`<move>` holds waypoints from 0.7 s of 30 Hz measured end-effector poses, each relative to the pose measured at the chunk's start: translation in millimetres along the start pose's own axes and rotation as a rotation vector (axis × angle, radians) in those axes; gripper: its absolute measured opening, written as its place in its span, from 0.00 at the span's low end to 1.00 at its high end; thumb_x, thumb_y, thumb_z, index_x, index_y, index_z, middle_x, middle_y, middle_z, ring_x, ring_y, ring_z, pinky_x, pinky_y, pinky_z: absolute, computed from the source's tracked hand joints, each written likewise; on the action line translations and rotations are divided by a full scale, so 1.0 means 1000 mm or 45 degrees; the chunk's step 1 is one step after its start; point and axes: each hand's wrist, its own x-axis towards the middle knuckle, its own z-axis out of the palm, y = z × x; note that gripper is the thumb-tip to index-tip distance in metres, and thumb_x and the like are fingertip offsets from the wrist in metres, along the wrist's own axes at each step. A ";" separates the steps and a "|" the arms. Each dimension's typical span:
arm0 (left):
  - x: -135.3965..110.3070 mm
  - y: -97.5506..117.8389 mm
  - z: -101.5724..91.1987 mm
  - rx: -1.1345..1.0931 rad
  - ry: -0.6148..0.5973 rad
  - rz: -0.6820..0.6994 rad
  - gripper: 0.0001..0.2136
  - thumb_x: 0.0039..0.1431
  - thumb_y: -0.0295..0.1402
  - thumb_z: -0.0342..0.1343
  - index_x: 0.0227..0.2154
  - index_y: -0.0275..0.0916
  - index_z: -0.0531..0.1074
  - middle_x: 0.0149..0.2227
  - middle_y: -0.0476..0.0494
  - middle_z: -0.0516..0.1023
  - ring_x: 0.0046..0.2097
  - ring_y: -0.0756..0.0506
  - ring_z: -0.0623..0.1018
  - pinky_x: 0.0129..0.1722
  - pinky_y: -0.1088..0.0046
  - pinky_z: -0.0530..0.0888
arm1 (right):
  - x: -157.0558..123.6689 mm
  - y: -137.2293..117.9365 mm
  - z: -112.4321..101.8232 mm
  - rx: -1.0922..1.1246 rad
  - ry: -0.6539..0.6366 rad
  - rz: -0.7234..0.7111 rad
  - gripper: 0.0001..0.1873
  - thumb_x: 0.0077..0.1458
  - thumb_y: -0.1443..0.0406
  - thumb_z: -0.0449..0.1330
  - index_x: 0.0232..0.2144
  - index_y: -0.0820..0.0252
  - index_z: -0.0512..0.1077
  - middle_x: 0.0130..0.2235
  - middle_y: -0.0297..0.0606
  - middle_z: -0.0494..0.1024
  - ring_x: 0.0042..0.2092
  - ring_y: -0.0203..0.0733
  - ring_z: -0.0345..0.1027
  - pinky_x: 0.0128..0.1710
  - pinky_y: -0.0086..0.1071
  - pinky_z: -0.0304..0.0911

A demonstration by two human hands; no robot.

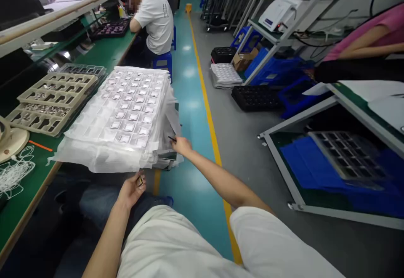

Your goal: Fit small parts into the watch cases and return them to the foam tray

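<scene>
Tray stack point(97, 118) lies at twelve o'clock from left hand point(131, 189), pinching a part point(140, 181), and ten from right hand point(182, 145), gripping a rod point(172, 139).

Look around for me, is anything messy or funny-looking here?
Yes, a little. The white cord lies in a tangled heap on the green bench instead of neatly coiled. The thin film on the tray stack hangs crumpled past the near edge, so it looks untidy. I can't see anything broken.
</scene>
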 end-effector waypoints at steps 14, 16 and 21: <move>0.040 -0.001 0.026 -0.074 0.025 0.086 0.09 0.67 0.31 0.51 0.30 0.39 0.71 0.32 0.40 0.77 0.32 0.41 0.78 0.27 0.69 0.71 | 0.058 0.006 -0.010 -0.026 -0.127 -0.648 0.19 0.69 0.57 0.63 0.57 0.60 0.74 0.58 0.44 0.76 0.57 0.51 0.73 0.57 0.52 0.71; 0.040 -0.001 0.029 -0.068 0.046 0.107 0.09 0.67 0.32 0.51 0.30 0.39 0.71 0.31 0.40 0.76 0.31 0.41 0.77 0.27 0.68 0.71 | 0.052 0.006 -0.006 -0.043 -0.174 -0.737 0.18 0.70 0.57 0.63 0.55 0.61 0.75 0.57 0.44 0.77 0.56 0.50 0.74 0.58 0.51 0.71; 0.039 -0.003 0.036 -0.055 0.054 0.158 0.09 0.67 0.32 0.51 0.31 0.39 0.72 0.31 0.40 0.77 0.30 0.41 0.77 0.26 0.69 0.71 | 0.019 0.006 0.014 -0.093 -0.272 -0.900 0.18 0.70 0.56 0.62 0.54 0.60 0.75 0.55 0.43 0.78 0.55 0.49 0.74 0.58 0.51 0.70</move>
